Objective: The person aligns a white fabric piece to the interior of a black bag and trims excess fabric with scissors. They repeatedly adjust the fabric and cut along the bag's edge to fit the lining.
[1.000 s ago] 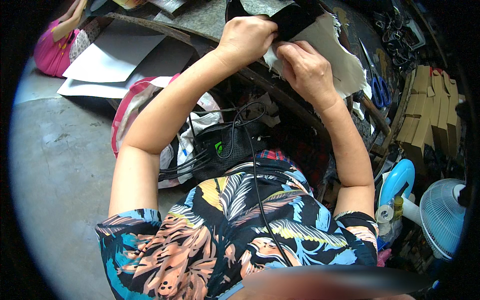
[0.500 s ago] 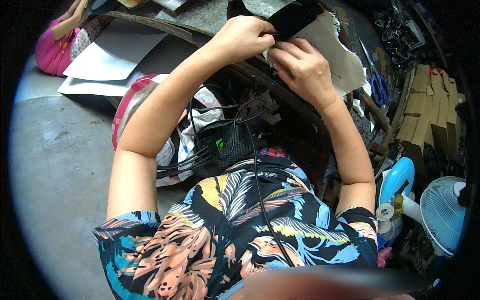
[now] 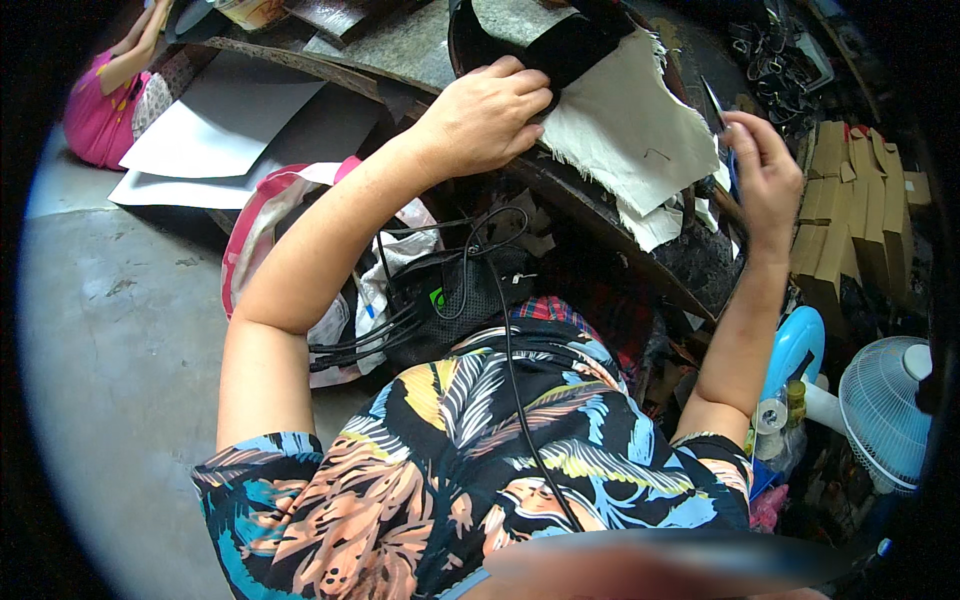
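At the far bench, your left hand (image 3: 485, 115) pinches the black strip (image 3: 575, 45) down on the frayed white cloth (image 3: 630, 130). Your right hand (image 3: 765, 170) closes around blue-handled scissors (image 3: 722, 135); keep that strip pinned flat while cutting.

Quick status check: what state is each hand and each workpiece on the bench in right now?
Left hand: pressed down on the black strap, fingers curled over it.
Right hand: raised off the cloth, gripping blue-handled scissors.
Blue-handled scissors: held, blades pointing up.
Black strap: lying across the cloth.
White cloth: spread flat, edges frayed.
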{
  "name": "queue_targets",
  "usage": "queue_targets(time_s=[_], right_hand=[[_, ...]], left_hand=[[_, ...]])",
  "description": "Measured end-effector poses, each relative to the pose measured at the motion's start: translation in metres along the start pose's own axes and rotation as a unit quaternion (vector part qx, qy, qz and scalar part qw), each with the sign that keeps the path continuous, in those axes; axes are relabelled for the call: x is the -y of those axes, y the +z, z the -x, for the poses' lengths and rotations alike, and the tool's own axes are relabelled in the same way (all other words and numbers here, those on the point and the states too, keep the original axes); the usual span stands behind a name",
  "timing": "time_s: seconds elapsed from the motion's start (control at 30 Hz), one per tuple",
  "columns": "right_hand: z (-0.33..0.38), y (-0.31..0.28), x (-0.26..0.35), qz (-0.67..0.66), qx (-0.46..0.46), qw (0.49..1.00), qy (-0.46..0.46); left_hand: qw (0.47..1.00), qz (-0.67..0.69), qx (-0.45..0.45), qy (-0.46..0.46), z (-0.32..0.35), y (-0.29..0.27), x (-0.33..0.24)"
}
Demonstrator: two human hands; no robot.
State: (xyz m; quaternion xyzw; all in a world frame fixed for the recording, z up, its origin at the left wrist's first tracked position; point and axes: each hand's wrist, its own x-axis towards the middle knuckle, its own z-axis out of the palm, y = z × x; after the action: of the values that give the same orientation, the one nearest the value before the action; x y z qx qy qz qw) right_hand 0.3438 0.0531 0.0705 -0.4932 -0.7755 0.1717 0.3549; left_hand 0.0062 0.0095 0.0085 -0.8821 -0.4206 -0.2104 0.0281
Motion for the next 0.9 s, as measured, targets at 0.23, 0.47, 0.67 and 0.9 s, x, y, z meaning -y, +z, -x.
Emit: queue_targets(time_s=[0.23, 0.47, 0.67, 0.9], right_hand=[[-0.005, -0.043, -0.115, 0.278, 0.158, 0.927, 0.194], [-0.016, -0.052, -0.106, 0.126, 0.141, 0.951, 0.244], [-0.027, -0.053, -0.002, -0.075, 0.146, 0.986, 0.003], [-0.040, -0.021, 0.081, 0.418, 0.175, 0.869, -0.200]], left_hand=[[0.999, -0.003, -0.031, 0.021, 0.000, -0.003, 0.004], [0.987, 0.037, -0.131, -0.080, -0.017, 0.004, -0.008], [0.980, -0.024, -0.123, -0.153, -0.027, 0.014, -0.008], [0.980, -0.010, -0.102, -0.173, -0.028, 0.010, 0.008]])
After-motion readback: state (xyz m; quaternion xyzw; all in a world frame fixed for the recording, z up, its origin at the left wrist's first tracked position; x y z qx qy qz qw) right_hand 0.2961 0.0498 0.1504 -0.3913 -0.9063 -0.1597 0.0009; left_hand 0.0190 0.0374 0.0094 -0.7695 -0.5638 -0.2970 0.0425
